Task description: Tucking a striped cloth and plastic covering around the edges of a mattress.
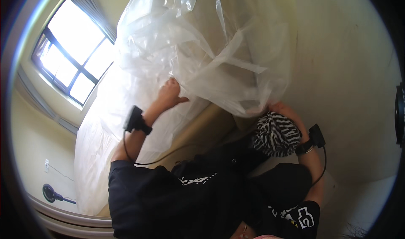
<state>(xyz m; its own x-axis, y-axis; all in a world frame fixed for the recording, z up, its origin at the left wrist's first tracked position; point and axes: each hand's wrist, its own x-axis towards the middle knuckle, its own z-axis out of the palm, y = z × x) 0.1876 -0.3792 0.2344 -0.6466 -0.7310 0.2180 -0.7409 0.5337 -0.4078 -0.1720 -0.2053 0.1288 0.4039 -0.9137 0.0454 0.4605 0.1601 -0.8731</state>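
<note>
A large clear plastic sheet (185, 40) hangs in loose folds in front of me, draped over a tan padded piece of furniture (211, 123). My left hand (170, 93) lies against the sheet, its thumb stretched out to the side. At the sheet's lower right edge, my right hand (289, 111) has its fingers bent around the plastic, with the fingertips partly hidden. A bunched black-and-white striped cloth (276, 135) sits just below the right hand. Whether the right hand also touches it, I cannot tell.
At the left are a bright window (78, 49) and a grey curtain (90, 9). A pale wall (337, 78) rises close on the right. Cables run from the black wrist devices along both arms. A dark round-headed object (49, 193) stands at the lower left.
</note>
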